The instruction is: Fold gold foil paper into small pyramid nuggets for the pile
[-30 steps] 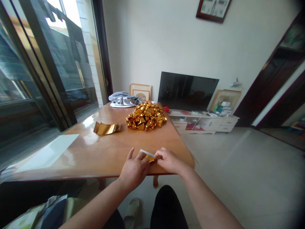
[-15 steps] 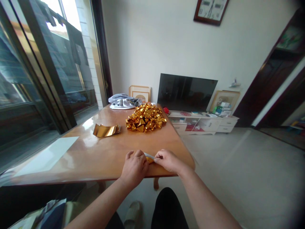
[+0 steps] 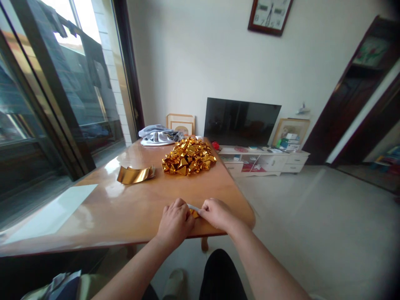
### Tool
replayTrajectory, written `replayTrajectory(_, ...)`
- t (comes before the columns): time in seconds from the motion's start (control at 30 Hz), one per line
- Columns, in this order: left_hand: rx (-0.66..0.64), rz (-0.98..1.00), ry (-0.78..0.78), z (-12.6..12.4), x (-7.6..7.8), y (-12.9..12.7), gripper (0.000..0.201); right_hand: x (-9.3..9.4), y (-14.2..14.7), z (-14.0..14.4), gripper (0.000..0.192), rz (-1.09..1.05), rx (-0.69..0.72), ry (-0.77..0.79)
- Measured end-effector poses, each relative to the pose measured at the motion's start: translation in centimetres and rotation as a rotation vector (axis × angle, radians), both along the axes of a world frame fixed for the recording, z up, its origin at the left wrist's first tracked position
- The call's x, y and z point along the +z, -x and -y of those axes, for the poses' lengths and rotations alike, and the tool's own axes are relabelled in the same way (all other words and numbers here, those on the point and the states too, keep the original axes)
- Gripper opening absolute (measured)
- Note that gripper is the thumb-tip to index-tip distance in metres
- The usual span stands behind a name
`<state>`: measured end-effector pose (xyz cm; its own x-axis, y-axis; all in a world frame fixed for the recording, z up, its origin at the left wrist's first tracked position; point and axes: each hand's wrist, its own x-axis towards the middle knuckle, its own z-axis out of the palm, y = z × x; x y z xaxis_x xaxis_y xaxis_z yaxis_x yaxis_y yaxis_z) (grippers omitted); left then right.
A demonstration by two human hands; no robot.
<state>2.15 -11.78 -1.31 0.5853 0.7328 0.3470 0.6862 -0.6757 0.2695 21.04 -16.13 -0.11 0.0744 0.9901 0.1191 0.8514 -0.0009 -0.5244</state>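
Note:
Between my hands, by the near edge of the wooden table (image 3: 140, 216), is a sheet of gold foil paper (image 3: 194, 213) with a pale back edge showing. My left hand (image 3: 175, 218) is closed on its left side, fingers curled down. My right hand (image 3: 215, 212) pinches its right side between thumb and fingers. Much of the sheet is hidden under the hands. Farther back lies a heap of folded gold foil pieces (image 3: 189, 157). To its left rests a curled stack of gold foil sheets (image 3: 135, 175).
A white sheet (image 3: 53, 212) lies at the table's left. Folded clothes (image 3: 159, 135) sit at the far end. Beyond stand a television (image 3: 242, 121) and a low white cabinet (image 3: 270, 162). My knee (image 3: 221, 271) is below the table edge.
The right hand has shifted slightly left, closer to the left hand, and less of the foil paper shows between them. The whole view has turned a little.

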Motion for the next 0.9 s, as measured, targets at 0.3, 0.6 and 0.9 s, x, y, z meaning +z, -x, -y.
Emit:
replayTrajectory(0.3,-0.002,-0.01,0.041,-0.4,0.5,-0.1,0.013,0.2,-0.3,0.7,0.015,-0.072,0.011,-0.024)
replayTrajectory(0.6,-0.061,-0.044,0.091,-1.9,0.6,-0.1,0.01,0.3,0.1,0.9,0.019,0.002,-0.02,-0.042)
replayTrajectory(0.9,-0.121,-0.097,0.154,-2.5,1.6,0.1,0.015,0.0,0.4,1.1,0.015,0.094,-0.041,-0.044)
